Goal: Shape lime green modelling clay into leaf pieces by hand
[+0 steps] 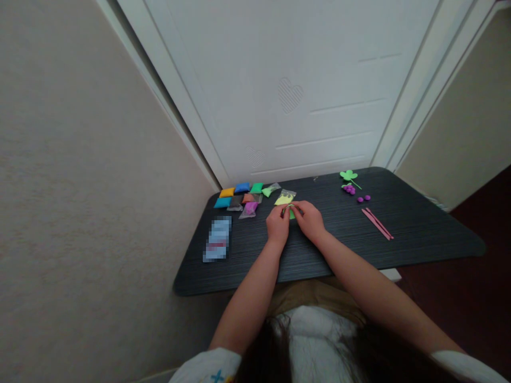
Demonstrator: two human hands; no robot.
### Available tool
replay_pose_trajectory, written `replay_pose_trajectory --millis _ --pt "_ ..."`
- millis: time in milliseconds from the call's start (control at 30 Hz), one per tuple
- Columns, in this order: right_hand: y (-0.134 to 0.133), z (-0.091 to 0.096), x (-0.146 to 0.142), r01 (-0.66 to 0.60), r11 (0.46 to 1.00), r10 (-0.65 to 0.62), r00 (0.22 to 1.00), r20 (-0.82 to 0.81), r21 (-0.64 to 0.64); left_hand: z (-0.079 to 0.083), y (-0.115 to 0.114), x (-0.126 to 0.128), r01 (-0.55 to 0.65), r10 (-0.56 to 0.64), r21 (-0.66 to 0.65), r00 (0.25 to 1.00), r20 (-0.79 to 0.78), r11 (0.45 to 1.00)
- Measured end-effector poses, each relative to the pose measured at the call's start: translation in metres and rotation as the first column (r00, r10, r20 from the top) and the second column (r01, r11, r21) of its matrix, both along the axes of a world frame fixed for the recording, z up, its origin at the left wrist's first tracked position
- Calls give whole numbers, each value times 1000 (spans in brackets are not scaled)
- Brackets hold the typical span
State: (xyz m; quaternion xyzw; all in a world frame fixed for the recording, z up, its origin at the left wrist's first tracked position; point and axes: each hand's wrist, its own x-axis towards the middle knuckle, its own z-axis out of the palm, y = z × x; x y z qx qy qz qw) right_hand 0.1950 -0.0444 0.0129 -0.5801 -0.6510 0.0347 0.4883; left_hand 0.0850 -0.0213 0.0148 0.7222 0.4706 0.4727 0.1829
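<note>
A small piece of light-green modelling clay (291,214) is pinched between both hands over the middle of the table. My left hand (277,224) has its thumb and fingers closed on the clay's left side. From the right, my right hand (310,218) grips it the same way, and the fingers partly cover its shape. Just beyond the fingertips lies a clear bag with pale yellow clay (284,198). At the back right rests a green clover-like clay shape (348,175) with a thin stem, beside a cluster of purple clay balls (349,189).
Several bagged clays, including an orange packet (227,192) and a pink packet (249,208), lie at the back left. A blurred-out sheet (217,239) is in front of them. Two loose purple pieces (363,199) and pink sticks (376,224) lie to the right. A white door (319,80) stands behind the dark table (243,271).
</note>
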Motion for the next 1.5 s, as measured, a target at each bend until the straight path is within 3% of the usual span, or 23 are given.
replay_pose_trajectory --millis 467,1067,1300,1500 --pt "5 -6 2 -12 1000 11 999 -47 -7 -9 7 0 40 -43 -56 998 -55 998" --pt "1 -1 -1 29 1000 -29 999 28 1 3 -5 0 -156 127 -80 948 -291 985" --pt "1 -2 -1 31 1000 -31 1000 -1 -1 5 -6 0 -161 143 -21 922 -359 987" --pt "1 -1 -1 9 1000 -9 999 -44 -5 4 -6 1 -146 128 -35 943 -308 989"
